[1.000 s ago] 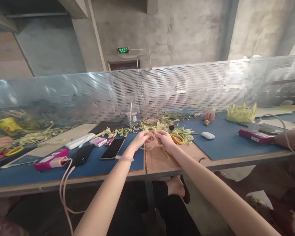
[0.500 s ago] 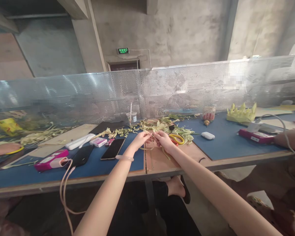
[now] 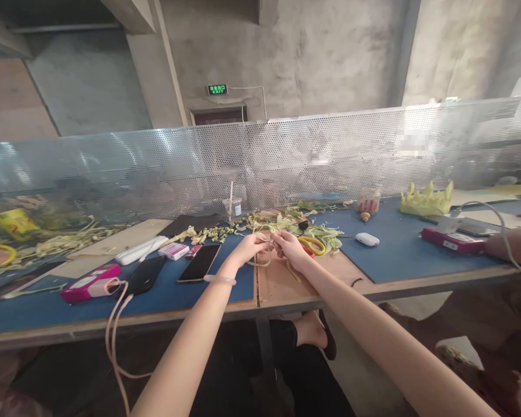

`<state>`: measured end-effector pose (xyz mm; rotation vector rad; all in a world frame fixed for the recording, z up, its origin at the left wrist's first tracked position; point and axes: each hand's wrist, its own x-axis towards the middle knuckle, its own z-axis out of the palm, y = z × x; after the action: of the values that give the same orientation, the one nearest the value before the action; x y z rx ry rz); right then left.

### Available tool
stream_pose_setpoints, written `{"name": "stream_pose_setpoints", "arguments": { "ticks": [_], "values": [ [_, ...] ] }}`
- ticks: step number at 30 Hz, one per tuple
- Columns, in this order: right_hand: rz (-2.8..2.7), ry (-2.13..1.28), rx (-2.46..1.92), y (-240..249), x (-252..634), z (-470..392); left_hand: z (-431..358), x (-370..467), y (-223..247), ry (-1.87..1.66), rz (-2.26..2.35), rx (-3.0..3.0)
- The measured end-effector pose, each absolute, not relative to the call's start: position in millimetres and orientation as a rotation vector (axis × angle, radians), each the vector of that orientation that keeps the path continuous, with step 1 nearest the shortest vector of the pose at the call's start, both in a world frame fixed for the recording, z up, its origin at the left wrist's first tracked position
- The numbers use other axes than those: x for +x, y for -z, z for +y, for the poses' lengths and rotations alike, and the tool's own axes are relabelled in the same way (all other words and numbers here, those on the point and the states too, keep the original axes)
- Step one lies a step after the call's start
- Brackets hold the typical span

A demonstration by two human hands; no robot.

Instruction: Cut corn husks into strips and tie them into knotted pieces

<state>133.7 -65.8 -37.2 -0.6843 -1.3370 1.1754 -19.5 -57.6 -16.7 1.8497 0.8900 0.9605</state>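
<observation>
My left hand (image 3: 252,247) and my right hand (image 3: 289,248) meet above the tan board, both with fingers pinched together. Between the fingertips is a thin, pale green strip (image 3: 264,264), whose end curls out below my left hand. Its exact kind is too small to make out. A second pale strip (image 3: 293,273) hangs or lies just under my right hand. Scissors with yellow handles (image 3: 316,245) lie right behind my right wrist, partly covered by it. Beyond both hands spreads a heap of pale green strips and leaf-like pieces (image 3: 282,219).
Left of my hands lie a black phone (image 3: 200,263), small boxes (image 3: 173,251), a white stick-shaped device (image 3: 141,250) and a pink device (image 3: 91,282) with cables. A plastic cup (image 3: 233,208) stands behind. Rightward are a white earbud case (image 3: 367,239), a jar (image 3: 369,201) and co-workers' hands.
My hands stay nearly in place, with small finger movements at the strip. At the far left, a co-worker's hand has lifted and turned the yellow-handled tool.
</observation>
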Motion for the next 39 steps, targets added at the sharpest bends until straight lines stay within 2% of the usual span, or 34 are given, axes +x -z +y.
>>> {"name": "stream_pose_setpoints", "arguments": {
  "ticks": [12, 39],
  "values": [
    [-1.365, -1.153, -0.697, 40, 134, -63, -62, -18, 12, -1.064, 0.985, 1.919],
    [-1.336, -1.103, -0.729, 40, 134, -61, -56, -17, 18, -1.012, 0.940, 1.897]
  ]
}}
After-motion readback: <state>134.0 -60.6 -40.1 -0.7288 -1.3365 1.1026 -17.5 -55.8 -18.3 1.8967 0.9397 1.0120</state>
